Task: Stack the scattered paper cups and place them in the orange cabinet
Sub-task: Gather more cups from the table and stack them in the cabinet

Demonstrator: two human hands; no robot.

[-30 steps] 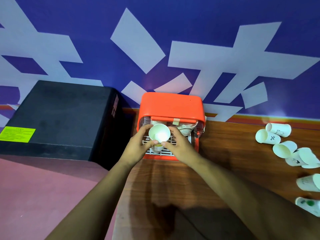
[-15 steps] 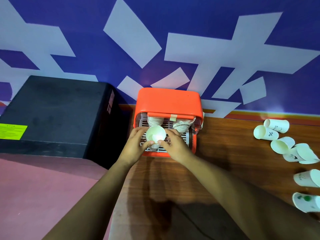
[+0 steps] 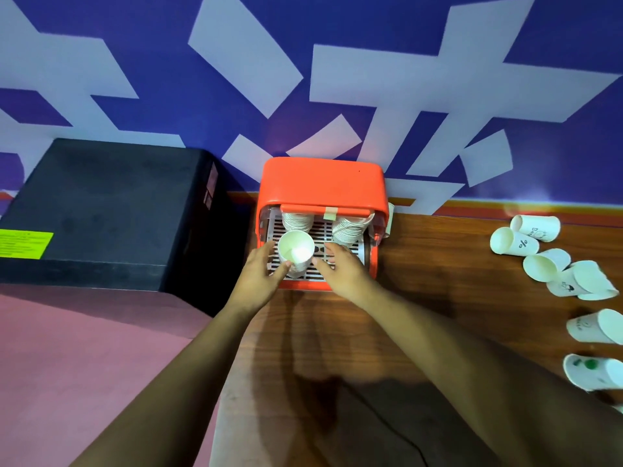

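The orange cabinet (image 3: 322,183) stands open at the back of the wooden table, showing a white slatted shelf (image 3: 323,227). A stack of white paper cups (image 3: 296,252) stands upright on the shelf's front left. Two more cup stacks (image 3: 296,221) (image 3: 347,229) sit deeper inside. My left hand (image 3: 259,274) is beside the front stack, fingers relaxed and thumb touching its lower side. My right hand (image 3: 340,267) hovers just right of the stack with fingers spread, apart from it. Several loose cups (image 3: 515,242) lie on their sides at the table's right.
A large black box (image 3: 111,210) with a yellow-green label stands left of the cabinet, close to its side. The blue and white wall rises right behind the cabinet. A dark cable (image 3: 397,429) runs across the near table. The wooden table (image 3: 438,264) has bare room between cabinet and loose cups.
Both hands gripped the cup stack and lowered it onto the cabinet shelf. Now the fingers have opened; the right hand has drawn off it and the stack stands by itself.
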